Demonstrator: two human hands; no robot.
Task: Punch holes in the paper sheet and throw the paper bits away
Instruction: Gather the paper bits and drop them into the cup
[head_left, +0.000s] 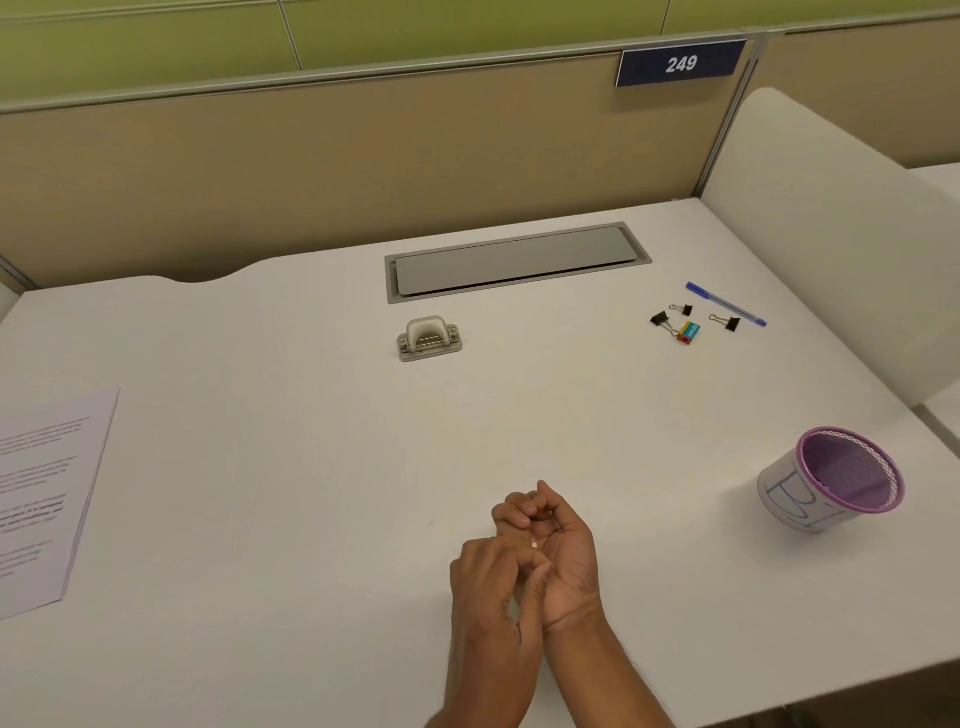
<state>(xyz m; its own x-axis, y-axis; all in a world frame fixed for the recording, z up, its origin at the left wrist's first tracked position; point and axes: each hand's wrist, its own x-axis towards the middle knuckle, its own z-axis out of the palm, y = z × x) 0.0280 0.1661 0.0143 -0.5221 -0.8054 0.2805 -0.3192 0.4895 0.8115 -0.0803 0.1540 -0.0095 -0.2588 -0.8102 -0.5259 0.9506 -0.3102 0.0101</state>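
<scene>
Right hand (569, 556) nearest, palm up, fingers curled into a cup round a white paper bit (534, 544). Left hand (488, 592) fingers dip into that palm; grip unclear. Punching likely done; bits still to go, probably into the purple mesh cup (779, 493) at 3 o'clock. Paper sheet (47, 493) flat on worktop (311, 467) at 9 o'clock, long axis 1-to-7. Hole punch (429, 339) at 12, mouth facing 6.

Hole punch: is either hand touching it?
No, the hole punch stands alone on the desk, far from the left hand and right hand.
</scene>
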